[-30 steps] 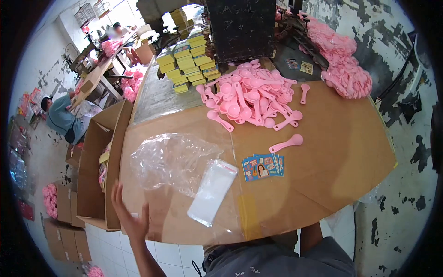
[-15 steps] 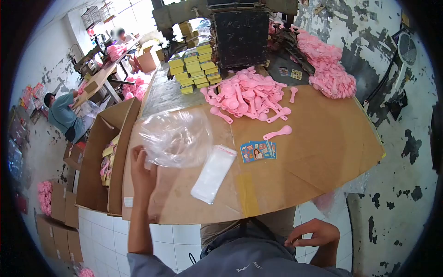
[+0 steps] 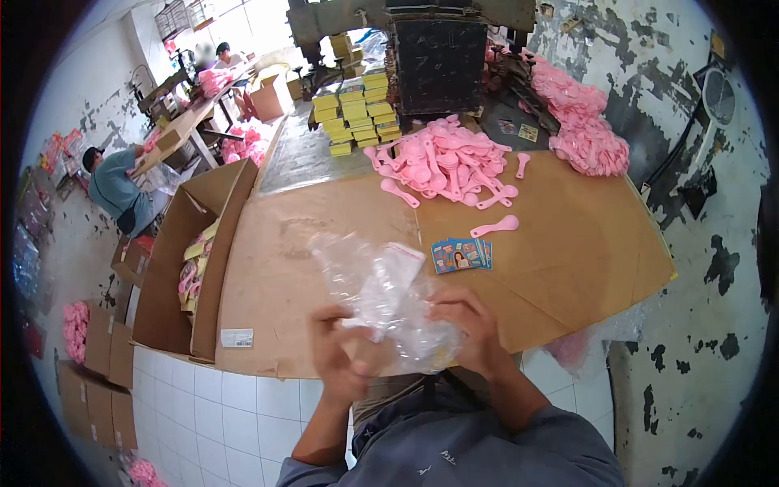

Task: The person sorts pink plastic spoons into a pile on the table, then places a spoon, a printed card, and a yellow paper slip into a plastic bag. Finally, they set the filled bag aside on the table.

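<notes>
A large crumpled clear plastic bag (image 3: pixel 422 337) hangs between my two hands at the near edge of the cardboard-covered table. My left hand (image 3: pixel 345 349), blurred, closes on its left side, and my right hand (image 3: pixel 466 325) grips its right side. Behind and partly under the clear plastic lies a stack of white flat sleeves (image 3: pixel 402 264). Blue printed cards (image 3: pixel 458 256) are fanned out to the right of it. One pink spoon (image 3: pixel 495 226) lies above the cards, in front of a heap of pink spoons (image 3: pixel 446 162).
An open carton (image 3: pixel 162 308) with packed items stands at the left edge. Yellow-edged card stacks (image 3: pixel 353 114) sit beside a black machine (image 3: pixel 441 65). More pink pieces (image 3: pixel 588 122) are piled at the back right. Two people work at a far table on the left.
My left hand has moved right and nearer with the clear bag. My right hand has risen from beside my body to the bag. The view has shifted slightly.
</notes>
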`<action>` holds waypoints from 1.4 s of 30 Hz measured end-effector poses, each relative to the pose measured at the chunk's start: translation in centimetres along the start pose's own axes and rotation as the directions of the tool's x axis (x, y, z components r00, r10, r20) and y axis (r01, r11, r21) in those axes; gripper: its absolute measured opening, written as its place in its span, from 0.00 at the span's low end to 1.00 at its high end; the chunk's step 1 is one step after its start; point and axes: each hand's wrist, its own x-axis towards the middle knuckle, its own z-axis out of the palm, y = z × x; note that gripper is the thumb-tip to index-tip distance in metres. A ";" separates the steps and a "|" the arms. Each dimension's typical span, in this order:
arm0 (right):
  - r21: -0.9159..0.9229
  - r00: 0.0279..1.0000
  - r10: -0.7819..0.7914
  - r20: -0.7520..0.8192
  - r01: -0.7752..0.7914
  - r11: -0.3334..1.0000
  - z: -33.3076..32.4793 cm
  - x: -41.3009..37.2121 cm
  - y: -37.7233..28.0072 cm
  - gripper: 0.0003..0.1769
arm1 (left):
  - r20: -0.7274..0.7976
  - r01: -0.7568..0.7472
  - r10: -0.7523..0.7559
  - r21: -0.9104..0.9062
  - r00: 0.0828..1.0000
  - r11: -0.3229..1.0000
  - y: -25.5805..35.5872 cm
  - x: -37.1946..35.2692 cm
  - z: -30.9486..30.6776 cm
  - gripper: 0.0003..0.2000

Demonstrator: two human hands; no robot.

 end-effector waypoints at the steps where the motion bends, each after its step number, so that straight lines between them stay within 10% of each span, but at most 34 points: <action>1: 0.067 1.000 0.022 0.010 -0.023 0.997 -0.4 -0.1 0.0 0.19 | -0.156 0.040 -0.052 -0.074 0.986 0.996 -0.2 0.2 0.0 0.35; 6: 0.224 0.990 0.131 0.059 -0.141 0.964 -1.8 -0.6 -0.4 0.15 | 0.016 0.224 -0.228 -0.276 0.973 0.935 1.9 3.3 1.9 0.29; 8: 0.103 0.972 0.203 -0.122 -0.191 0.976 -1.9 -2.4 1.7 0.21 | 0.239 0.345 -0.319 -0.074 0.917 0.936 0.1 2.7 0.9 0.25; 12: 0.217 0.873 0.378 -0.308 -0.323 0.921 -1.1 -1.5 1.0 0.37 | 0.326 0.035 0.004 -0.114 0.946 0.993 0.6 0.6 5.5 0.22; 14: 0.360 0.904 0.365 -0.223 -0.271 0.893 0.7 -2.3 0.7 0.40 | 0.333 -0.057 0.048 0.018 0.942 0.998 2.4 1.2 7.3 0.24; 18: 0.084 0.964 0.225 0.144 -0.238 0.968 0.4 -1.8 -0.2 0.48 | 0.370 0.265 -0.225 -0.060 0.901 0.962 0.5 -0.7 7.4 0.28; 22: 0.080 0.802 0.170 0.573 -0.261 0.962 -5.1 0.4 -0.9 0.45 | 0.420 0.000 -0.043 0.101 0.906 0.995 -3.1 -0.1 4.2 0.28; 26: 0.336 0.932 0.307 0.191 -0.356 0.872 -6.4 1.0 2.3 0.41 | 0.511 0.127 0.006 -0.224 0.859 0.966 -1.2 1.0 4.0 0.22; 29: 0.526 0.736 0.373 0.565 -0.670 0.524 -5.5 1.8 0.9 0.37 | 0.745 0.502 -0.124 -0.308 0.656 0.808 -0.2 1.4 4.6 0.26; 31: 0.372 0.626 0.309 0.716 -0.716 0.591 -5.6 1.3 0.9 0.34 | 0.776 0.403 -0.012 -0.314 0.631 0.859 0.0 1.8 4.0 0.23; 34: 0.357 0.446 0.412 0.795 -0.892 0.277 -6.2 0.3 0.5 0.25 | 0.792 0.382 -0.009 -0.285 0.610 0.879 0.7 2.3 3.2 0.19; 37: 0.292 0.640 0.497 0.585 -0.739 0.608 -6.7 -1.0 0.3 0.18 | 0.741 0.433 -0.144 -0.212 0.656 0.876 1.8 3.2 3.5 0.18; 40: 0.360 0.944 0.097 0.314 -0.213 0.908 -5.1 -1.0 -0.9 0.13 | 0.499 0.443 -0.298 -0.199 0.813 0.874 2.5 2.7 5.1 0.19; 42: 0.128 0.938 0.038 0.345 -0.087 0.988 -4.3 -0.2 -3.0 0.15 | 0.262 0.428 -0.360 -0.280 0.895 0.859 2.8 2.1 6.5 0.19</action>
